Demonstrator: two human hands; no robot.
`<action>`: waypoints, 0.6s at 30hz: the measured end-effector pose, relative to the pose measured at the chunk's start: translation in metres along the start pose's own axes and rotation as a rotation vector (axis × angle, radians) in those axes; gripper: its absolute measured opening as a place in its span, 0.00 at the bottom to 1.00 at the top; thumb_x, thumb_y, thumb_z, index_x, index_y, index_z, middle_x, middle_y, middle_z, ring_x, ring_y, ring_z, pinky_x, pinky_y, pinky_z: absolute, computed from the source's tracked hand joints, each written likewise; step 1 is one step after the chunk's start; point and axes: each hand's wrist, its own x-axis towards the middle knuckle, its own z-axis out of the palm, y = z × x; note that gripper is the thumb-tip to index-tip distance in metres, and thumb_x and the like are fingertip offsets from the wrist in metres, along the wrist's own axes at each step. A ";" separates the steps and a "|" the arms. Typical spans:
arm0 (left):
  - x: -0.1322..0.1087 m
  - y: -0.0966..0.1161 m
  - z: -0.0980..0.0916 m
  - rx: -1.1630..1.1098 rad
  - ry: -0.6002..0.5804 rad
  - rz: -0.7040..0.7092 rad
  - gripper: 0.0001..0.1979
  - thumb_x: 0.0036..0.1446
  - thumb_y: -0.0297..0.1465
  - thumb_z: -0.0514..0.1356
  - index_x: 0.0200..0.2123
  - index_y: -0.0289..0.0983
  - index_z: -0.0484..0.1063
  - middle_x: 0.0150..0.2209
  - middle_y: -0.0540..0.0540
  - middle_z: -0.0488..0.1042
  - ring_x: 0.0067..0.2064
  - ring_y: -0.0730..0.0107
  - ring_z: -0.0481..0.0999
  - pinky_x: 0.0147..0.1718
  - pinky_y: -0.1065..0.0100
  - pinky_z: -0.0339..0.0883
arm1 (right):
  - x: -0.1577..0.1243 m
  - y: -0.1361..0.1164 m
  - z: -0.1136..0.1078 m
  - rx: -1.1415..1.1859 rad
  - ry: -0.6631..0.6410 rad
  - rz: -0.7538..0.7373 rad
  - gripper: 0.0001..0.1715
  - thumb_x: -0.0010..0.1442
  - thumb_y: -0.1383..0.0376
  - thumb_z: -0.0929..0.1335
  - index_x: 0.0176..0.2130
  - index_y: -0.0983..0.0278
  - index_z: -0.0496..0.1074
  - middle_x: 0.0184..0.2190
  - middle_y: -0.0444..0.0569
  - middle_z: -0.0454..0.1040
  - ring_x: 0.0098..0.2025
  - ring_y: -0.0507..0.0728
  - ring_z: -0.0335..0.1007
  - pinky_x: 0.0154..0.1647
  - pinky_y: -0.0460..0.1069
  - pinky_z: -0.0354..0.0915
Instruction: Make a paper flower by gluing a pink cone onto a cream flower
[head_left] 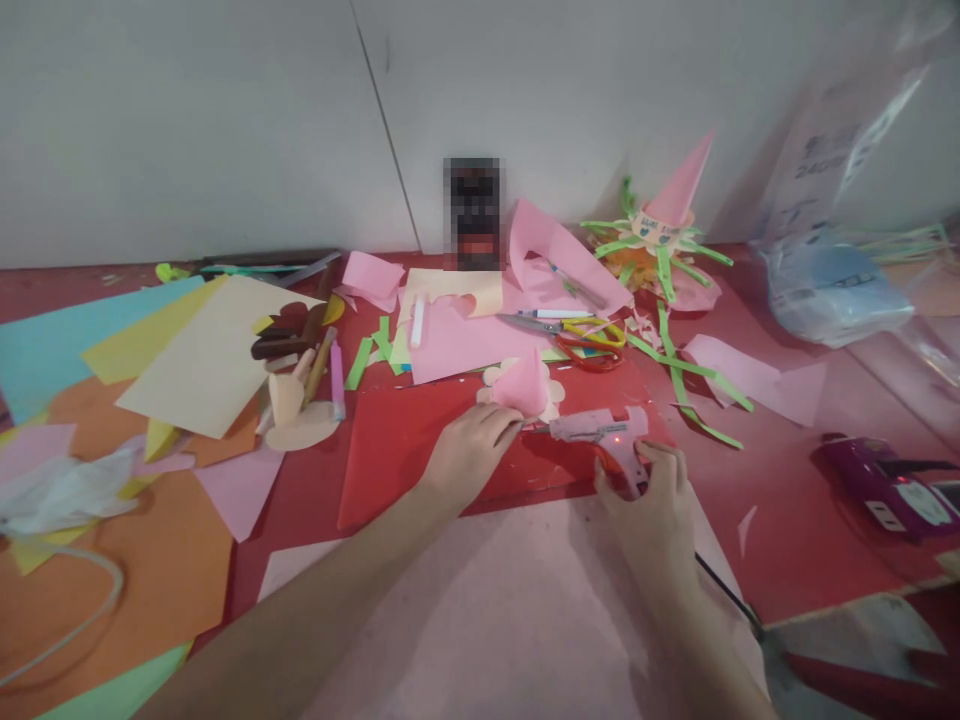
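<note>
A pink paper cone [523,385] stands on a cream flower-shaped paper base [553,388], over a red board [405,440]. My left hand [474,445] is closed at the near side of the cone, its fingertips on the lower edge; they partly hide the contact. In my right hand [651,515] is a pink hot glue gun [600,428] with a small light glowing on its body. Its nozzle points left, close to my left fingertips and the near edge of the flower base.
Yellow and orange scissors [592,335] lie behind on pink paper [465,340]. A finished-looking cone-topped paper piece [671,215] stands back right. Coloured sheets [202,360] spread left, around a cream paper cup shape [286,398]. A purple power strip [889,485] sits right.
</note>
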 end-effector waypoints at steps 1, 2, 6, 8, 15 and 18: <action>0.000 -0.001 0.000 -0.010 0.002 -0.004 0.08 0.60 0.29 0.51 0.35 0.36 0.69 0.35 0.49 0.76 0.37 0.72 0.73 0.36 0.69 0.68 | -0.001 0.000 0.001 -0.003 -0.002 -0.016 0.20 0.50 0.57 0.67 0.41 0.62 0.61 0.41 0.52 0.67 0.34 0.55 0.66 0.28 0.48 0.62; 0.000 -0.001 0.001 -0.023 0.004 -0.011 0.07 0.59 0.29 0.51 0.35 0.37 0.69 0.34 0.49 0.76 0.37 0.72 0.73 0.36 0.69 0.68 | -0.002 0.000 0.002 -0.006 -0.005 -0.026 0.19 0.51 0.57 0.67 0.42 0.62 0.61 0.41 0.52 0.67 0.34 0.55 0.66 0.28 0.48 0.62; 0.000 -0.004 0.001 -0.089 -0.001 -0.070 0.06 0.58 0.30 0.54 0.34 0.37 0.70 0.34 0.50 0.76 0.36 0.72 0.74 0.36 0.69 0.68 | -0.001 -0.001 0.004 -0.014 0.000 -0.042 0.19 0.53 0.57 0.66 0.42 0.62 0.61 0.42 0.52 0.66 0.34 0.55 0.68 0.27 0.48 0.64; 0.000 -0.005 0.002 -0.110 -0.004 -0.085 0.05 0.57 0.30 0.54 0.34 0.38 0.70 0.33 0.50 0.76 0.36 0.73 0.74 0.36 0.69 0.68 | 0.000 -0.003 0.004 -0.009 0.009 -0.048 0.18 0.54 0.58 0.66 0.42 0.62 0.61 0.41 0.52 0.66 0.35 0.55 0.68 0.28 0.48 0.64; 0.000 -0.005 0.001 -0.118 -0.005 -0.095 0.06 0.57 0.30 0.55 0.34 0.37 0.71 0.33 0.49 0.76 0.36 0.72 0.73 0.36 0.68 0.69 | 0.000 -0.010 0.003 0.001 -0.025 -0.078 0.15 0.55 0.60 0.65 0.42 0.62 0.61 0.41 0.52 0.66 0.33 0.54 0.67 0.25 0.48 0.64; 0.000 -0.004 0.000 -0.128 -0.015 -0.091 0.06 0.57 0.30 0.54 0.34 0.37 0.71 0.34 0.50 0.76 0.36 0.72 0.74 0.37 0.68 0.69 | 0.000 -0.009 0.003 0.019 -0.017 -0.089 0.14 0.56 0.60 0.64 0.42 0.62 0.61 0.40 0.52 0.66 0.35 0.55 0.67 0.27 0.49 0.65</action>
